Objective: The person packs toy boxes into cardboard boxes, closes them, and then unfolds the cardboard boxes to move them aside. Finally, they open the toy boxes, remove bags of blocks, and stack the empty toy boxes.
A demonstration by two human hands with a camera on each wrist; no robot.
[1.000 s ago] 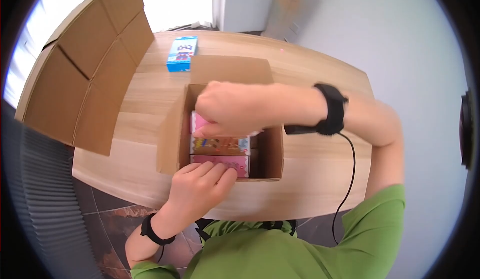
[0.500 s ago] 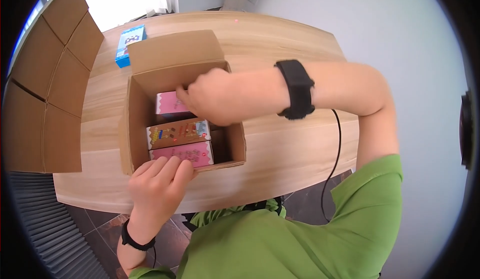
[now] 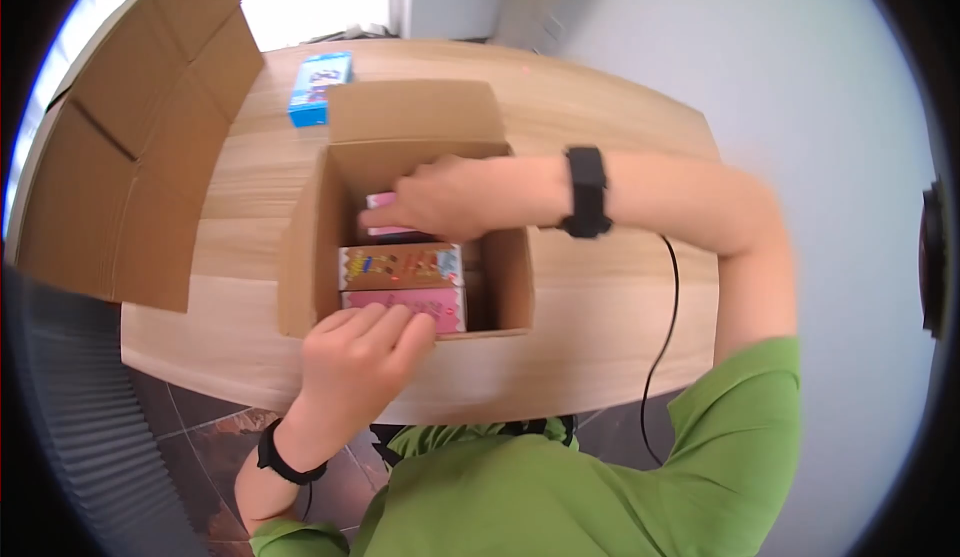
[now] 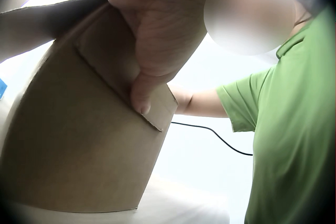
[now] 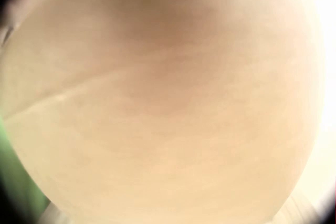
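An open cardboard box (image 3: pixel 428 115) stands on the table. At its near edge my left hand (image 3: pixel 362 352) grips the wall, fingers bent over the rim; in the left wrist view the thumb (image 4: pixel 140 98) lies against the outer face. Beside those fingers a pink packet-like box (image 3: pixel 440 309) lies inside, with a brown patterned box (image 3: pixel 400 268) behind it. My right hand (image 3: pixel 445 200), slightly blurred, reaches in from the right and holds a second pink box (image 3: pixel 380 202) near the back, covering much of it. A blurred tan surface fills the right wrist view.
A blue box (image 3: pixel 318 87) lies on the table (image 3: pixel 590 327) behind the carton. To the left rises a large folded cardboard panel (image 3: pixel 130 167). A black cable (image 3: pixel 668 337) hangs from the right wrist over the table's near edge.
The head view swung and partly came back. My right hand went lower into the carton, then farther left across the rear pink box. My left hand stays on the near rim.
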